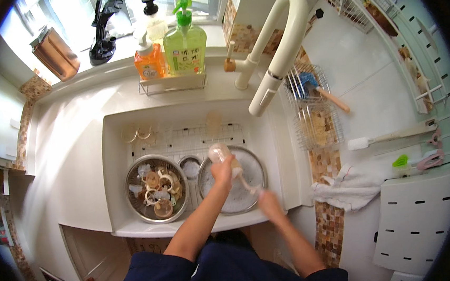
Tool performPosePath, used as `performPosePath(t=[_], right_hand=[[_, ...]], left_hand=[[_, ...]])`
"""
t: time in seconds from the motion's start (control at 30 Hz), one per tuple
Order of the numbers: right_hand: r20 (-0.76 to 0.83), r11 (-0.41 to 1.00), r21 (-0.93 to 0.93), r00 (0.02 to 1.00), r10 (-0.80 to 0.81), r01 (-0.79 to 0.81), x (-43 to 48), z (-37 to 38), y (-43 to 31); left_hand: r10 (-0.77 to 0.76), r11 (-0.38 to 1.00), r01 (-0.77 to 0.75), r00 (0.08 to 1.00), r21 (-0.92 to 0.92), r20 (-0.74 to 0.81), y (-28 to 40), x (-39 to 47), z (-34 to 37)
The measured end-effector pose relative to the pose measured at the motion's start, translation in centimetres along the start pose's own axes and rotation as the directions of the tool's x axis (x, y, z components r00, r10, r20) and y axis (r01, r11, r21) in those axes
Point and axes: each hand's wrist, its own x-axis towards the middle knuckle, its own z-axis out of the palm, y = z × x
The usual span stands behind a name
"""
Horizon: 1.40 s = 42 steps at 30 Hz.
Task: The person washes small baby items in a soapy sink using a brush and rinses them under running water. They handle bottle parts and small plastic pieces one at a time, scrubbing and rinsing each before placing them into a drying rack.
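Observation:
My left hand (223,173) is wrapped around a clear baby bottle (218,152), tilted with its mouth towards me. A bottle brush (247,185) runs from the bottle's mouth to my right hand (270,205), which grips its handle and is blurred. The brush head cannot be made out. Both are over or beside a round metal basin (250,162) of sudsy water in the sink (112,121). To the left, a stainless steel bowl (130,205) holds bottle rings, caps and other small bottle parts. A small metal bowl (191,169) of cloudy liquid sits between the two.
A cream faucet (293,28) arches over the sink's back right. Clear bottles (137,133) stand at its back left. Pump bottles (185,44) are on a wire rack behind. Wire baskets (313,109), a brush (335,100) and a white cloth (346,190) are on the right.

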Motion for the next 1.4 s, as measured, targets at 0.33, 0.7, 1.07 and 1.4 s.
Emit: performPosePath(t=[0.33, 0.7, 1.07, 1.4], right_hand=[[-0.029, 0.926, -0.132, 0.932, -0.36, 0.354, -1.7, 3.8, 2.3], [0.044, 0.941, 0.31, 0.986, -0.16, 0.139, -3.9, -2.6, -5.0], [-0.059, 0.999, 0.026, 0.998, -0.026, 0.028, -3.3, -0.6, -0.4], [0.131, 0.981, -0.15, 0.982, 0.139, -0.119, -3.7, 1.5, 2.0]], left_hand=[[-0.036, 0.999, 0.036, 0.999, 0.004, -0.009, -0.9, -0.5, 0.6], [0.033, 0.992, -0.032, 0.999, 0.123, -0.013, -1.1, 1.1, -2.6], [0.008, 0.993, -0.018, 0.996, 0.113, 0.09, 0.2, -1.3, 0.4], [0.129, 0.982, -0.099, 0.973, 0.163, -0.191, -13.4, 10.4, -4.1]])
